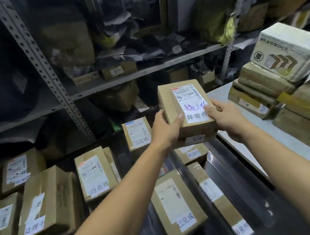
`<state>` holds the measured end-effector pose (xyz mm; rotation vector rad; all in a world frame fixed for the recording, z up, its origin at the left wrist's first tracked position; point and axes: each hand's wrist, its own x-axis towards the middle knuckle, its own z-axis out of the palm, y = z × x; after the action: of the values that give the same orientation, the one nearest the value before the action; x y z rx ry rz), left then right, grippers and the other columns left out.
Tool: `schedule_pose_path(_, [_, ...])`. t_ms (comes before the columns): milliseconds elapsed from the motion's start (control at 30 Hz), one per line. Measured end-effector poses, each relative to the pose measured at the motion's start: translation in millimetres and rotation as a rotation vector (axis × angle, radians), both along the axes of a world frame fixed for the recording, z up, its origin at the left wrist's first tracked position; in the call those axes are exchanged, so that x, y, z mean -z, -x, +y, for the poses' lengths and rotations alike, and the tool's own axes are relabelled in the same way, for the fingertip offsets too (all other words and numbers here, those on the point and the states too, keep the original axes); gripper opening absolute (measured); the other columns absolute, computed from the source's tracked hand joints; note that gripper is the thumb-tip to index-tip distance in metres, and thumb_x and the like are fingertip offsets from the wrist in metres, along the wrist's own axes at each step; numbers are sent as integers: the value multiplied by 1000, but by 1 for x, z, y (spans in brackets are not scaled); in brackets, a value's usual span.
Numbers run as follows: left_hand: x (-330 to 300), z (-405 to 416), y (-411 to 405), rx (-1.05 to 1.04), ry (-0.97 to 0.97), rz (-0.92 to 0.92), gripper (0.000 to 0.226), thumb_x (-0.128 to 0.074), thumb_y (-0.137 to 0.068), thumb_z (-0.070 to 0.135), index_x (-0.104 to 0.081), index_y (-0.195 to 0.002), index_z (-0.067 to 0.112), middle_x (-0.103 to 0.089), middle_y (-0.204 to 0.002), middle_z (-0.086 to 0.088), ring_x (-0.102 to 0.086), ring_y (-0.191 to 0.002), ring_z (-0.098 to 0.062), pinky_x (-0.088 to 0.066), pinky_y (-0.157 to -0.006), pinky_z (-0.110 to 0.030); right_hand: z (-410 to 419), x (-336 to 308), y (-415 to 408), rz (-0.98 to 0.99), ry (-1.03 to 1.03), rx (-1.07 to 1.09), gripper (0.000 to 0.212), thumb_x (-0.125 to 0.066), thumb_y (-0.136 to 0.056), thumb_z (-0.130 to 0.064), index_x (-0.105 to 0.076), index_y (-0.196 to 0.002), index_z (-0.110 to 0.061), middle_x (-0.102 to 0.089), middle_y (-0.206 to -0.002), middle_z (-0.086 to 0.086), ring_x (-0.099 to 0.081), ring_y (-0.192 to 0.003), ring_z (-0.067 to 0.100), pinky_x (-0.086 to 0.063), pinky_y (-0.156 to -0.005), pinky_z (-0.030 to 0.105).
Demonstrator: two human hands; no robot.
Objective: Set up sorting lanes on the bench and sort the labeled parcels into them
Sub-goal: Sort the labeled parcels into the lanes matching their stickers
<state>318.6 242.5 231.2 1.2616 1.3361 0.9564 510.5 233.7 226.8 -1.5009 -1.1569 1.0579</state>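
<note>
1. A small rectangular brown cardboard parcel [186,110], sealed with glossy tape, carries a white shipping label with a barcode, a purple scrawl and a printed strip reading 异常件.
2. The left hand [167,127] grips the parcel's near left corner, thumb lying across its top face, the other fingers hidden beneath.
3. The right hand [224,114] grips the near right corner, thumb pressed on the white label, fingers curled under the box.
4. Both bare forearms reach forward from the lower edge of the view, holding the parcel raised between the hands, above the dark bench [241,181].
5. Directly under it sits another brown box with a white tag [195,139] reading 0300; whether the two touch cannot be told.
6. Flat brown labeled parcels [96,175] lie in rows on the bench, left of and below the hands.
7. On a pale table [265,138] to the right stands a stack of tape-wrapped cartons [262,84].
8. Behind stands grey perforated metal shelving [50,77] with dark bags and boxes.
</note>
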Motion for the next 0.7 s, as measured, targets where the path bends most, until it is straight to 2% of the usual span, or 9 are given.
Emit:
schedule_pose_path(67, [14, 15, -14, 23, 36, 52, 70, -68, -87, 39, -32, -145, 25, -53, -136, 0, -54, -104, -13, -47, -73, -23, 14, 21, -16, -8, 34, 3, 26, -56, -100, -31, -60, -126, -30, -73, -111, -1, -72, -96, 17, -58, -73, 33])
schedule_pose_path(167, [38, 39, -29, 55, 112, 177, 71, -70, -86, 37, -36, -144, 17, -53, -137, -4, -55, -117, -22, -48, -96, -37, 36, 54, -31, 4, 75, 9, 20, -56, -100, -24, -64, -117, -31, -76, -101, -7, -74, -88, 11, -58, -67, 25])
schedule_pose_path(233, [56, 54, -36, 85, 167, 231, 64, -71, -85, 35, -44, -138, 13, -57, -134, -6, -57, -117, -25, -47, -102, -40, 48, 75, -38, 14, 103, 4, 21, -56, -101, -22, -63, -118, -31, -76, -98, -9, -74, -86, 10, -57, -65, 23])
schedule_pose_path(333, [80, 68, -44, 124, 244, 238, 56, -73, -85, 31, -51, -133, 11, -61, -130, -7, -59, -116, -26, -47, -103, -44, 64, 100, -44, 6, 146, -23, 24, -56, -101, -23, -59, -122, -34, -75, -102, -7, -74, -90, 13, -59, -72, 30])
schedule_pose_path(433, [100, 78, -52, 134, 295, 234, 64, -74, -84, 30, -45, -137, 12, -59, -132, -8, -57, -119, -28, -46, -104, -45, 74, 120, -51, -11, 189, -30, 17, -57, -100, -26, -59, -114, -35, -74, -100, -9, -75, -86, 11, -61, -71, 31])
schedule_pose_path(567, [122, 89, -60, 115, 329, 260, 68, -74, -84, 29, -38, -138, 13, -57, -134, -8, -56, -121, -29, -46, -104, -46, 84, 138, -55, -35, 209, -30, 17, -57, -100, -26, -61, -100, -43, -74, -89, -20, -74, -81, 5, -58, -61, 23])
schedule_pose_path(700, [137, 95, -59, 140, 342, 413, 63, -71, -86, 34, -41, -137, 12, -56, -133, -8, -56, -119, -29, -48, -101, -45, 87, 152, -52, -90, 227, -73, 20, -56, -100, -27, -62, -100, -47, -74, -88, -23, -73, -83, 1, -57, -62, 21])
